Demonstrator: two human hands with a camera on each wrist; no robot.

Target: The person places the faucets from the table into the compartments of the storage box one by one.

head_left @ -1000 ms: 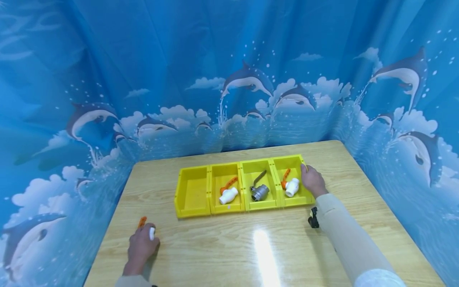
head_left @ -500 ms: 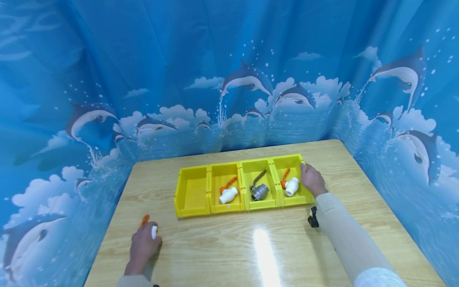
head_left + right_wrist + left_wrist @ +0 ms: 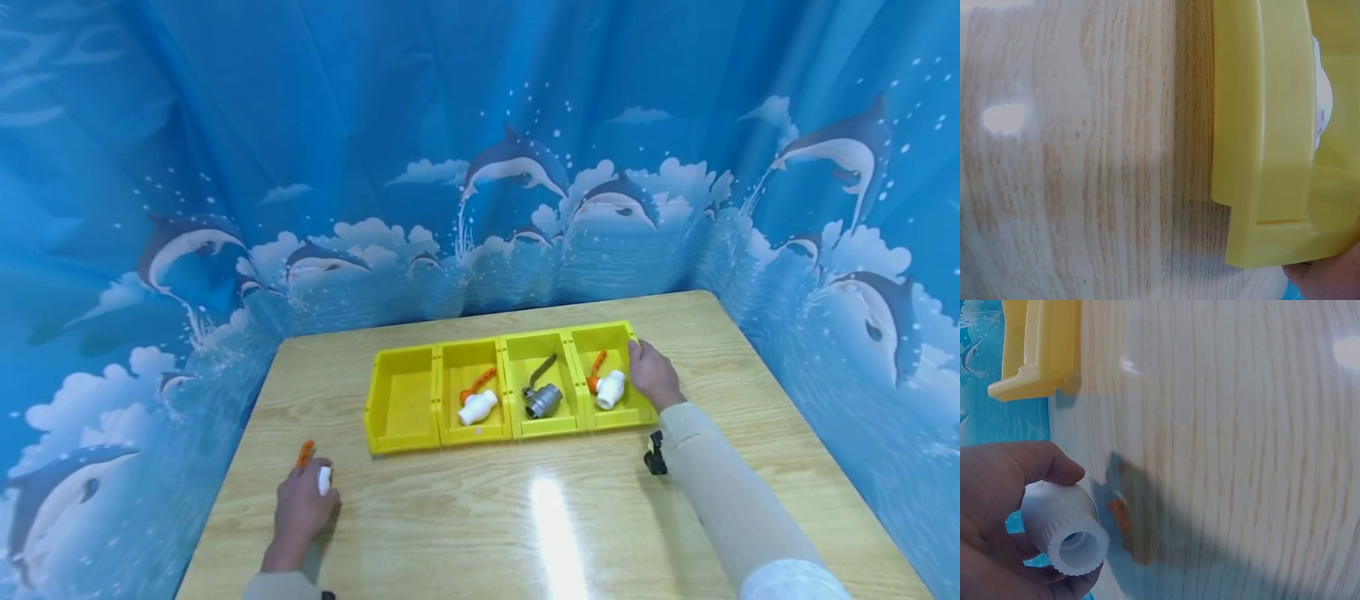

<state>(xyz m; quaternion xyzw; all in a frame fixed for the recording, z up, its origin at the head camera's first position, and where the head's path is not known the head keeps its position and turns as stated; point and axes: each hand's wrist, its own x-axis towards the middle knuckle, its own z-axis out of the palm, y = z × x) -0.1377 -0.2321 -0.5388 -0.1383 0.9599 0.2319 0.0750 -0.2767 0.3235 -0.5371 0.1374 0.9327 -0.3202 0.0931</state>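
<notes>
A white plastic ball valve [image 3: 1066, 519] with an orange lever [image 3: 305, 453] is in my left hand [image 3: 302, 502], at the table's left side. Thumb and fingers grip its body, and its round threaded opening shows in the left wrist view. The right hand [image 3: 655, 377] holds the right side wall of the yellow bin row [image 3: 401, 450]. Inside the rightmost compartment, beside that hand, lies a white ball valve [image 3: 611, 390] with an orange lever. A grey metal ball valve [image 3: 543, 401] occupies the compartment to its left. Another white valve [image 3: 477, 407] lies in the second compartment from the left.
The bins stand toward the back of a light wooden table [image 3: 420, 525]. A small black object [image 3: 656, 454] shows beside the right sleeve. A blue dolphin-print curtain [image 3: 420, 167] surrounds the table's back and sides. Glare marks the table's front middle.
My left hand has shifted slightly forward and to the right with the white ball valve. The right hand stays at the bin's side wall, and the bins have hardly moved.
</notes>
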